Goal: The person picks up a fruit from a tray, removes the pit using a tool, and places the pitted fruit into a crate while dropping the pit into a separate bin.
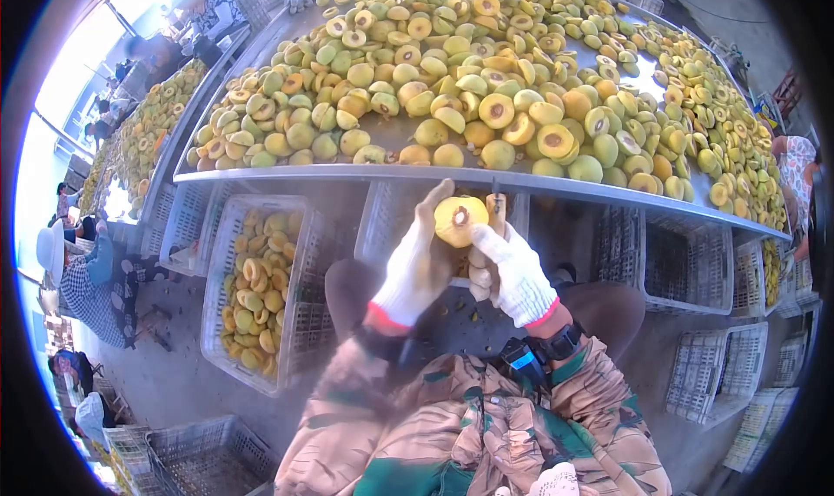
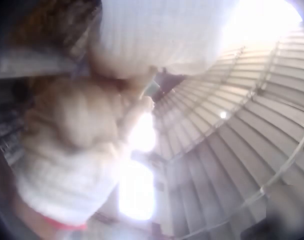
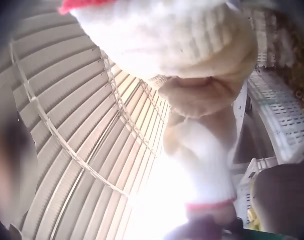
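Note:
Above my lap, just off the table edge, my white-gloved left hand [image 1: 407,266] holds a yellow peach half [image 1: 461,221] with its cut face and pit cavity up. My gloved right hand [image 1: 514,274] has its thumb on the right edge of that fruit. Its fingers also grip a small wooden-handled tool [image 1: 496,208] with a thin dark tip pointing away from me. In the left wrist view the gloves are blurred and the fruit is hidden. The right wrist view shows the right glove [image 3: 192,50] close against the left glove [image 3: 202,160].
A metal-edged table [image 1: 486,176] piled with halved peaches [image 1: 417,70] spans the front. A white crate [image 1: 213,322] of cut fruit stands at left. More crates [image 1: 686,261] stand under the table and at right. A person in a hat [image 1: 82,270] sits far left.

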Demonstrator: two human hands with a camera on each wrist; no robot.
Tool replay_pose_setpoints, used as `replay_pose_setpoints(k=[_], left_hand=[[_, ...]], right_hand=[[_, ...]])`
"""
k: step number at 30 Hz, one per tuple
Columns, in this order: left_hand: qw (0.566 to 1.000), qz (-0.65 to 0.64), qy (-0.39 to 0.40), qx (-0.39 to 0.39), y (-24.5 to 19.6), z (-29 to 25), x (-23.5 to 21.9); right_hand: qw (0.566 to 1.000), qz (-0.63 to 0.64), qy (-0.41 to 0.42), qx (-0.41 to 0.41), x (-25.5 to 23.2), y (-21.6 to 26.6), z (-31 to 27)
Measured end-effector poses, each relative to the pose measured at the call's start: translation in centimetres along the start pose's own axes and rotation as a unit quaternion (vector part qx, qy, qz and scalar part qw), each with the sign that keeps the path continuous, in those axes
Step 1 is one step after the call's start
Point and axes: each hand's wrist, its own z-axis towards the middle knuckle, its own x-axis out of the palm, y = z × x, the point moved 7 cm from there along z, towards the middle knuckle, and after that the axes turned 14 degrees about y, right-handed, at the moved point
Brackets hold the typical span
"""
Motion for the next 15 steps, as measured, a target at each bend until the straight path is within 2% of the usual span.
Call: replay_pose_setpoints(k=[1, 3, 5, 6, 9, 15], left_hand=[[0.997, -0.073, -0.023, 0.004, 0.9, 0.0, -0.6], [0.990, -0.138, -0.032, 0.023, 1.6, 0.2, -1.1], [0.986, -0.154, -0.049, 0.044, 1.8, 0.4, -1.9], [0.983, -0.163, -0.059, 0.054, 1.8, 0.4, -2.2], [0.994, -0.093, -0.025, 0.048, 1.4, 0.3, -2.0], [0.991, -0.020, -0.098, 0.092, 1.3, 0.1, -2.8]], right_hand=[[0.999, -0.038, -0.010, 0.010, 0.0, -0.5, -0.1], [0.992, -0.108, -0.056, 0.017, -0.5, -0.6, -0.7], [0.979, -0.185, -0.089, 0.006, -0.7, 0.3, -1.8], [0.965, -0.244, -0.085, 0.041, -0.6, 0.2, -2.2], [0.942, -0.318, -0.032, 0.101, -0.8, -1.6, -2.6], [0.960, -0.244, -0.042, 0.128, 0.4, -2.0, -3.0]])
